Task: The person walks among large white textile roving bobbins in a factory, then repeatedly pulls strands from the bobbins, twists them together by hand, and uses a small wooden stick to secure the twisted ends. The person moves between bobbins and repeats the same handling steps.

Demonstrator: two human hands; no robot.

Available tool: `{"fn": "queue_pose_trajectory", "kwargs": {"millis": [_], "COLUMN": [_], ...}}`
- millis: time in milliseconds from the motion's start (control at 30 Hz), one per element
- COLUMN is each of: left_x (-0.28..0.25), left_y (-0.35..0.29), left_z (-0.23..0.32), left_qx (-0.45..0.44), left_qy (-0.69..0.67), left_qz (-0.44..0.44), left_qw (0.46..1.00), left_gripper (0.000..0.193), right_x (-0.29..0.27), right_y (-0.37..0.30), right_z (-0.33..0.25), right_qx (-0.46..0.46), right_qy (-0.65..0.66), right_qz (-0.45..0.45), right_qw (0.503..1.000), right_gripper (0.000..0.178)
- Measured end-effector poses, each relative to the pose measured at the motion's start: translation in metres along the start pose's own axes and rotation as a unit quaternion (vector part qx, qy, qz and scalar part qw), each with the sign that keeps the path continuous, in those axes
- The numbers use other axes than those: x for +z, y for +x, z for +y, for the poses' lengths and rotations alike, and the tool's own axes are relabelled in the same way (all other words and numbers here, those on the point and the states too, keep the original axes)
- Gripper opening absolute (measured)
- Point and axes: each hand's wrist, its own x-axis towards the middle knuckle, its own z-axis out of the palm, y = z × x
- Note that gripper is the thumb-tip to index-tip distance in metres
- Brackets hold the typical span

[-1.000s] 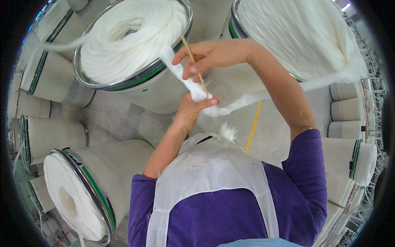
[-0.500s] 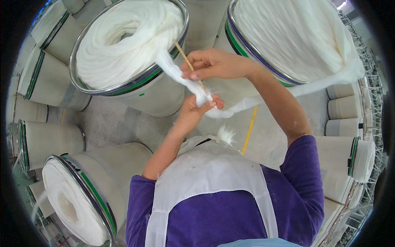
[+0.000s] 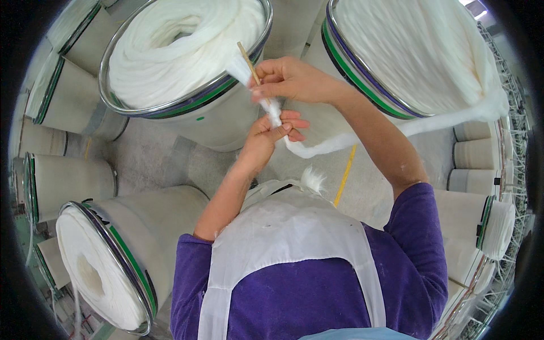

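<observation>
A thick white fibre sliver runs from the can at the right to my hands and on to the can at the upper left. My right hand is closed round a thin wooden stick, its upper end sticking out past the fingers. The stick's lower part lies along the sliver and is mostly hidden. Just below, my left hand pinches the sliver between thumb and fingers, its other fingers curling loosely. Between the two hands the sliver looks narrow and bunched.
A tall can with coiled sliver stands at the upper left, another at the upper right. One more full can is at the lower left. More cans line both sides. A yellow line marks the floor.
Both hands have risen slightly in the picture and sit closer together. The sliver between them has become narrower and tighter around the stick, and the stick stands a little steeper.
</observation>
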Motion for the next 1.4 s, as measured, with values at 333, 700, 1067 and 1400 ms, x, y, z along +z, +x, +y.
{"fn": "queue_pose_trajectory", "kwargs": {"millis": [333,700,1067,1400], "left_x": [-0.014,-0.047,-0.081,-0.162], "left_y": [-0.003,0.012,0.030,-0.015], "left_z": [0.003,0.025,0.040,-0.083], "left_qx": [-0.062,-0.097,-0.217,-0.020], "left_qy": [-0.078,0.001,0.061,0.118], "left_qz": [0.046,0.031,-0.040,0.134], "left_qw": [0.994,0.995,0.973,0.984], "left_gripper": [0.024,0.022,0.041,0.033], "right_x": [0.014,0.019,-0.010,0.036], "right_y": [0.015,0.055,0.100,-0.098], "right_z": [0.006,0.028,-0.028,0.002], "right_qx": [0.010,0.018,-0.012,-0.252], "right_qy": [0.140,0.164,0.378,0.151], "right_qz": [0.017,0.122,0.509,0.132], "right_qw": [0.990,0.979,0.773,0.947], "right_gripper": [0.023,0.033,0.027,0.018]}}
